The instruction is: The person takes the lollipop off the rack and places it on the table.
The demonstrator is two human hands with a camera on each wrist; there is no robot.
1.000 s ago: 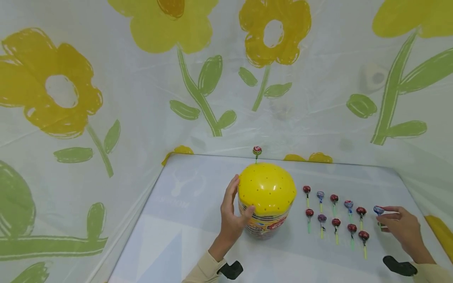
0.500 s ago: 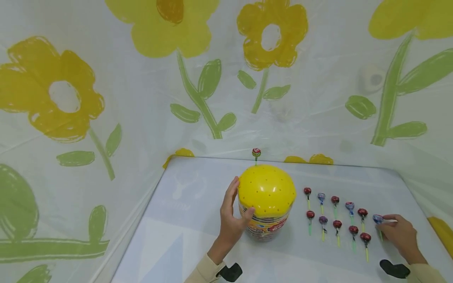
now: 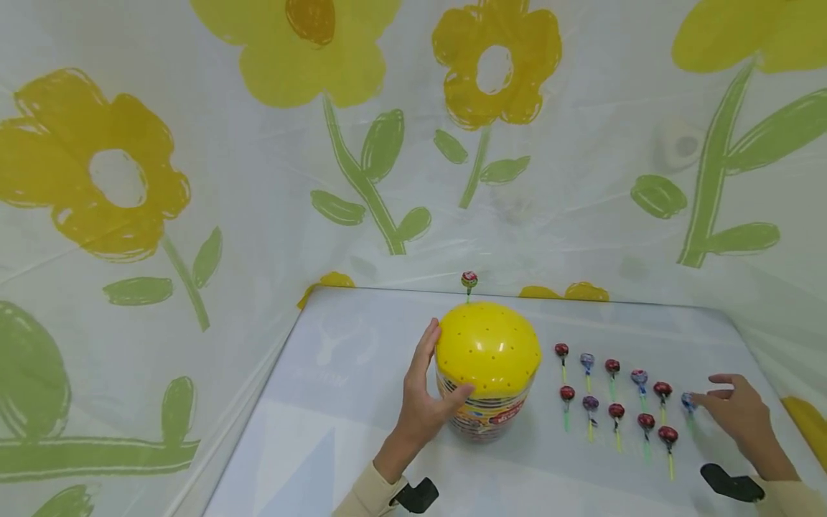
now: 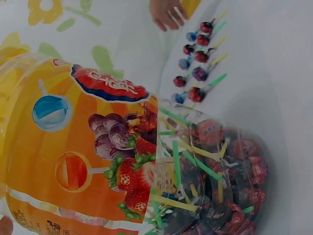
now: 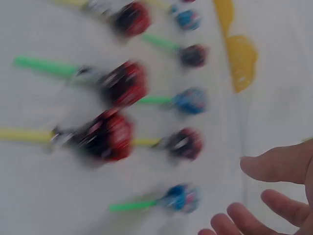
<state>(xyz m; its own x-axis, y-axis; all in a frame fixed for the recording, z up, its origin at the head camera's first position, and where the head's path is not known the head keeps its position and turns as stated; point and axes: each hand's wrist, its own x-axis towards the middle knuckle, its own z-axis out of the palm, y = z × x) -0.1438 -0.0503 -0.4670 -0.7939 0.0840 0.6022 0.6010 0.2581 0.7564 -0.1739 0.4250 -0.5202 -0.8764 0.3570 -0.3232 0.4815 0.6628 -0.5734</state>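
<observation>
A clear lollipop jar with a yellow lid stands upright on the table, many wrapped lollipops showing through its wall in the left wrist view. My left hand holds the jar's left side, thumb at the front of the lid's edge and fingers farther back. On the right, my right hand has its fingers spread beside a blue-wrapped lollipop with a green stick. That lollipop lies on the table, and the right wrist view shows a gap between it and the fingers.
Two rows of lollipops, among them a dark red one and a purple one, lie between the jar and my right hand. One lollipop stands up behind the lid. A flower-printed curtain borders the table's back and sides.
My right hand has let go of the blue lollipop, now lying at the right end of the back row, and its fingers have spread. My left hand stays on the jar, barely shifted.
</observation>
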